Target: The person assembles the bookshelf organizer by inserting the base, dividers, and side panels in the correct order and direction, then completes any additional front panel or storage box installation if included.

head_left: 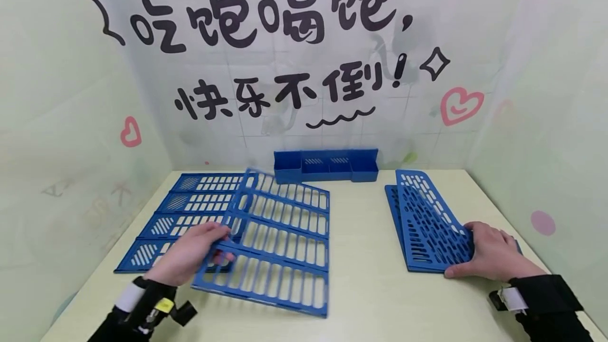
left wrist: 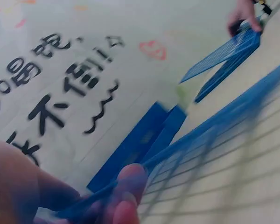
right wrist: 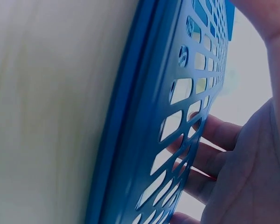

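My left hand (head_left: pixel 190 249) pinches the left edge of a blue slotted plastic panel (head_left: pixel 285 260), which is lifted at a tilt above the table. In the left wrist view, the panel (left wrist: pixel 214 123) runs off between thumb and fingers. At the right, my right hand (head_left: pixel 496 252) grips the lower right part of a blue perforated side panel (head_left: pixel 429 266), thumb at its near edge. Fingers (right wrist: pixel 219 133) show behind its holes in the right wrist view. Another blue panel (head_left: pixel 392 199) lies beneath it, mostly covered.
A second blue sectioned panel (head_left: pixel 128 263) lies flat on the table's left, partly behind the lifted one. By the back wall stands a blue compartment tray (head_left: pixel 287 174). Printed wall sheets (head_left: pixel 537 162) enclose the pale table (head_left: pixel 366 289) at the back and both sides.
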A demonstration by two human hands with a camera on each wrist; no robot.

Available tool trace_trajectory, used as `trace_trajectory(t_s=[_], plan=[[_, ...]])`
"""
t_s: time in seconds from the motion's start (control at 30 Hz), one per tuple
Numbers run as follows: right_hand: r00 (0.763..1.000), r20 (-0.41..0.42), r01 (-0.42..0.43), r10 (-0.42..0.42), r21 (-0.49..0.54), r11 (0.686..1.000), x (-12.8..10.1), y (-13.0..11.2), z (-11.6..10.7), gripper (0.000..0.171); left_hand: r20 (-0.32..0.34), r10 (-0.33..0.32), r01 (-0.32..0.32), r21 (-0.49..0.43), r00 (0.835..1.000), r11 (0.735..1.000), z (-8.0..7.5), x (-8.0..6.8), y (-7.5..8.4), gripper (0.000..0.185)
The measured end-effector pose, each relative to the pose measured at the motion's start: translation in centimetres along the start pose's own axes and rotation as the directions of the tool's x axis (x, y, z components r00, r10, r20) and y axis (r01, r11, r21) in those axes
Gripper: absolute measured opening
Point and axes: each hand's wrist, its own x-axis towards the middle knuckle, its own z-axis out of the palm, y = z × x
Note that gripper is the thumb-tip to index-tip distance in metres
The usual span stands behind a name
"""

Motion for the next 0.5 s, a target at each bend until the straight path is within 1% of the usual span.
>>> trace_trajectory(t_s=[0.03,0.1,0.17,0.27,0.37,0.43,0.5], plan=[[1.000,-0.002,0.000,0.000,0.001,1.000,0.0,0.0,0.0,0.133,0.022,-0.005,0.005,0.017,1.000,1.000,0.9,0.0,0.0,0.034],[1.000,-0.008,0.001,-0.001,0.002,1.000,0.0,-0.2,0.0,0.134,0.041,-0.008,0.005,0.085,0.999,0.996,2.5,-0.2,0.0,0.027],[1.000,-0.018,0.001,-0.001,0.000,1.000,0.0,-0.3,-0.1,0.136,0.042,-0.005,-0.003,0.191,0.999,0.982,3.8,-0.4,-0.1,0.024],[0.999,-0.034,0.002,-0.002,-0.008,1.000,0.0,-0.6,-0.2,0.140,0.035,0.010,-0.021,0.335,0.999,0.942,5.4,-0.6,-0.4,0.025],[0.999,-0.041,-0.006,0.005,-0.021,1.000,-0.2,-0.6,-0.4,0.145,0.044,0.034,-0.050,0.430,0.998,0.901,6.4,-0.7,-0.6,0.028],[0.999,-0.038,-0.012,0.011,-0.034,0.999,-0.3,-0.6,-0.4,0.147,0.053,0.054,-0.073,0.492,0.997,0.868,6.7,-0.7,-0.6,0.030],[0.999,-0.035,-0.016,0.015,-0.042,0.999,-0.5,-0.4,-0.4,0.148,0.045,0.067,-0.080,0.559,0.997,0.825,6.9,-0.7,-0.7,0.033]])
